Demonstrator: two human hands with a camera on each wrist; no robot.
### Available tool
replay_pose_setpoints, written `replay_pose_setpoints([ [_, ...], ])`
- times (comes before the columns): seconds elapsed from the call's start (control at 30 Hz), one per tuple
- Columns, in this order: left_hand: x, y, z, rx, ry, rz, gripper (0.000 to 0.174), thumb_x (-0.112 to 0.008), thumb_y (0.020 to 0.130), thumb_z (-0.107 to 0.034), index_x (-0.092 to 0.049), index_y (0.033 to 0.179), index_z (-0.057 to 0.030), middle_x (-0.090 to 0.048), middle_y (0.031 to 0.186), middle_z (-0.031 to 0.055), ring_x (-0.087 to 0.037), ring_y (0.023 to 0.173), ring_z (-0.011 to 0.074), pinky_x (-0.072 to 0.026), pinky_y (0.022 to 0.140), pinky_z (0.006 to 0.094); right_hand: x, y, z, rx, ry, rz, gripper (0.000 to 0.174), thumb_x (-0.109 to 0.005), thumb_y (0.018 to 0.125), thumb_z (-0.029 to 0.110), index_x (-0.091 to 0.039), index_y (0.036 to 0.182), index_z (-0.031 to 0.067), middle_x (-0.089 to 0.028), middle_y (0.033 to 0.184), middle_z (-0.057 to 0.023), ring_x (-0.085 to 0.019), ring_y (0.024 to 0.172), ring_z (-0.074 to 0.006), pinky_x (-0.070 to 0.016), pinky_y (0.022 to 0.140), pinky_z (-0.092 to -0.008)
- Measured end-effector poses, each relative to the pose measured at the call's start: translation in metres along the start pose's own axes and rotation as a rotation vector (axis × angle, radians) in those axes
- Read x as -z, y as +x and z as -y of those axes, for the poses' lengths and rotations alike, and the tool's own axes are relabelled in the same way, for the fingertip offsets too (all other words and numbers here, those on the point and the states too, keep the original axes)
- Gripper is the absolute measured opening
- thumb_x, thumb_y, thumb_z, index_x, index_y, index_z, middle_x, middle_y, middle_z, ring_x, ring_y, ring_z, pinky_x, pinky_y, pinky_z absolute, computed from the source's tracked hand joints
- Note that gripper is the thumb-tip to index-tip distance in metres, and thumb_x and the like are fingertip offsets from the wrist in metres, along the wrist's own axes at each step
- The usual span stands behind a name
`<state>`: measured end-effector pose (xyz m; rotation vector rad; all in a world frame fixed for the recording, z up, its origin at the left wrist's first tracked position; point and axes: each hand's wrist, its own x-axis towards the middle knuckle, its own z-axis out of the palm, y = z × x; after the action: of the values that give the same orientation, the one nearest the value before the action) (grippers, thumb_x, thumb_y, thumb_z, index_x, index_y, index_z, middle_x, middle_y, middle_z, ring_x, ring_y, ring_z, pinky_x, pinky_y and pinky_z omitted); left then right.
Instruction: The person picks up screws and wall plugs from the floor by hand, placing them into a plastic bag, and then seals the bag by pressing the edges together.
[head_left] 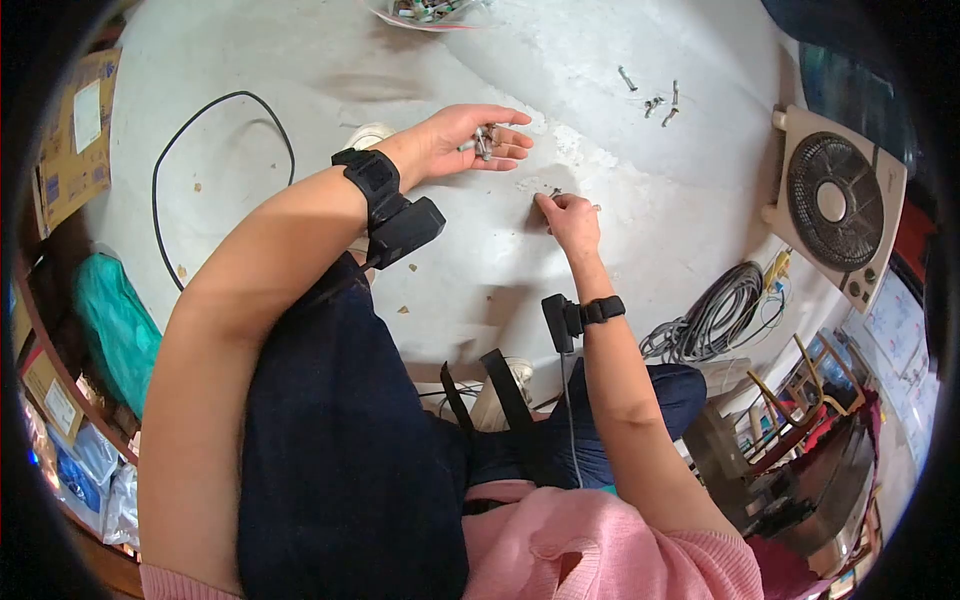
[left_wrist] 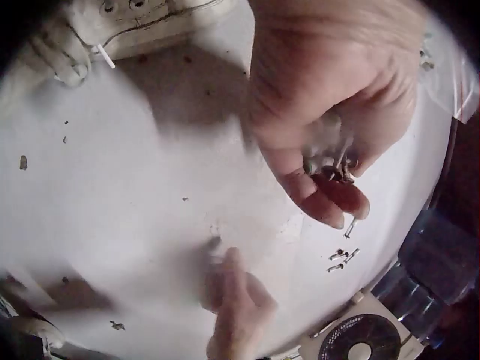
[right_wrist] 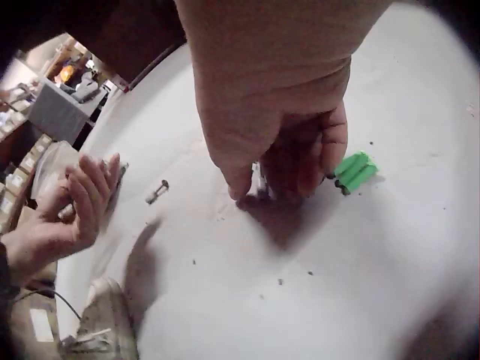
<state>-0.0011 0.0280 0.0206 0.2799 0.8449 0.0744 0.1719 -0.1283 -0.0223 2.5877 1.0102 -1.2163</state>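
Note:
My left hand [head_left: 445, 142] is held palm up over the pale floor, its fingers bent round several small metal bolts [head_left: 484, 144] lying in the palm. To its right, my right hand [head_left: 573, 224] reaches down to the floor. Its thumb and fingers pinch a small metal bolt [right_wrist: 259, 182], mostly hidden by the hand. In the right wrist view, a loose bolt [right_wrist: 157, 192] lies to the left of that hand, and a bright green piece [right_wrist: 355, 173] lies by its fingertips. Several more bolts [head_left: 672, 101] are scattered farther off on the floor.
A clear plastic bag [head_left: 405, 21] of small parts stands at the far edge. On the right are a box fan [head_left: 832, 200] and a coiled cable [head_left: 705, 318]. A black cord [head_left: 155, 190] loops across the left, near a green bag [head_left: 115, 315] and a carton [head_left: 75, 140].

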Motion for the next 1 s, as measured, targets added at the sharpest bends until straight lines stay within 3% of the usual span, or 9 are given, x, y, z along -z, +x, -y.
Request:
replay_pose_setpoints([
  [0.17,0.003,0.002,-0.001,0.012,-0.082,0.035,0.031,-0.047,0.087,-0.018,-0.047,0.113,-0.0017,-0.057,0.085,0.0085,-0.058,0.084,0.0171,-0.0492,0.079,0.0326,-0.008,0.005,-0.013,0.044,0.116,-0.028,0.036,-0.058,0.068,0.039,-0.066,0.077,0.0057,-0.063,0.072,-0.0131,-0.061,0.069,-0.0291,-0.0475,0.066,-0.0358],
  [0.37,0.005,0.008,0.005,-0.01,0.148,0.004,0.027,-0.048,0.086,-0.013,-0.047,0.111,-0.002,-0.056,0.084,0.007,-0.058,0.08,0.0155,-0.0495,0.077,0.0329,0.017,-0.011,0.007,0.105,0.504,0.026,0.03,-0.056,0.073,0.028,-0.059,0.072,-0.0013,-0.061,0.063,-0.0091,-0.056,0.055,-0.0164,-0.0445,0.056,-0.0282],
  [0.43,0.004,0.009,0.009,0.014,0.192,0.015,0.025,-0.049,0.086,-0.018,-0.049,0.107,-0.0024,-0.056,0.086,0.0064,-0.057,0.076,0.0148,-0.0497,0.074,0.0331,0.032,-0.023,0.026,0.146,0.649,0.093,0.026,-0.056,0.077,0.023,-0.058,0.072,-0.0024,-0.06,0.064,-0.0053,-0.052,0.055,-0.0097,-0.0432,0.054,-0.0242],
  [0.57,-0.002,0.001,0.007,0.103,0.131,0.011,0.026,-0.049,0.086,-0.022,-0.051,0.104,-0.0028,-0.056,0.087,0.0058,-0.056,0.073,0.0151,-0.0496,0.073,0.0334,0.049,-0.045,0.065,0.267,0.673,0.119,0.024,-0.059,0.078,0.022,-0.058,0.075,-0.0017,-0.059,0.064,-0.0035,-0.051,0.056,-0.0086,-0.0426,0.054,-0.0236],
  [0.67,-0.002,-0.007,0.006,0.137,0.0,0.06,0.028,-0.052,0.085,-0.03,-0.054,0.097,-0.0043,-0.057,0.079,0.005,-0.056,0.072,0.016,-0.0497,0.07,0.0344,0.052,-0.047,0.083,0.521,0.608,0.056,0.023,-0.063,0.077,0.021,-0.06,0.076,-0.0014,-0.058,0.062,-0.0038,-0.05,0.057,-0.0075,-0.0415,0.053,-0.0233],
  [0.77,0.022,-0.003,0.009,0.003,0.033,-0.038,0.027,-0.053,0.084,-0.032,-0.054,0.087,-0.0057,-0.056,0.073,0.0046,-0.056,0.068,0.0154,-0.0495,0.066,0.0329,0.056,-0.028,0.095,0.442,0.645,-0.014,0.023,-0.063,0.077,0.021,-0.06,0.075,-0.0016,-0.058,0.061,-0.0045,-0.049,0.057,-0.0071,-0.0411,0.054,-0.0228],
  [0.83,0.035,-0.005,0.003,-0.01,0.019,-0.073,0.026,-0.053,0.084,-0.033,-0.052,0.082,-0.0073,-0.055,0.069,0.0042,-0.054,0.064,0.0141,-0.049,0.064,0.0311,0.047,-0.01,0.098,0.417,0.582,-0.047,0.019,-0.063,0.076,0.02,-0.06,0.078,0.0019,-0.059,0.064,-0.0057,-0.052,0.059,-0.0113,-0.0428,0.057,-0.0261],
  [0.93,0.048,-0.016,-0.005,-0.081,-0.013,-0.121,0.028,-0.05,0.086,-0.034,-0.051,0.089,-0.0058,-0.055,0.072,0.0051,-0.054,0.065,0.0132,-0.0495,0.064,0.0306,0.033,0.005,0.107,0.534,0.172,-0.202,0.018,-0.063,0.071,0.021,-0.058,0.082,0.0081,-0.058,0.084,-0.0074,-0.057,0.074,-0.0256,-0.0452,0.063,-0.0359],
  [1.0,0.049,-0.021,-0.006,-0.108,-0.043,-0.156,0.029,-0.049,0.086,-0.032,-0.051,0.092,-0.0038,-0.055,0.077,0.0067,-0.055,0.069,0.0151,-0.0497,0.067,0.032,0.018,0.017,0.105,0.585,0.088,-0.278,0.019,-0.064,0.071,0.022,-0.058,0.081,0.0076,-0.057,0.085,-0.0081,-0.057,0.075,-0.0263,-0.0453,0.063,-0.0362],
])
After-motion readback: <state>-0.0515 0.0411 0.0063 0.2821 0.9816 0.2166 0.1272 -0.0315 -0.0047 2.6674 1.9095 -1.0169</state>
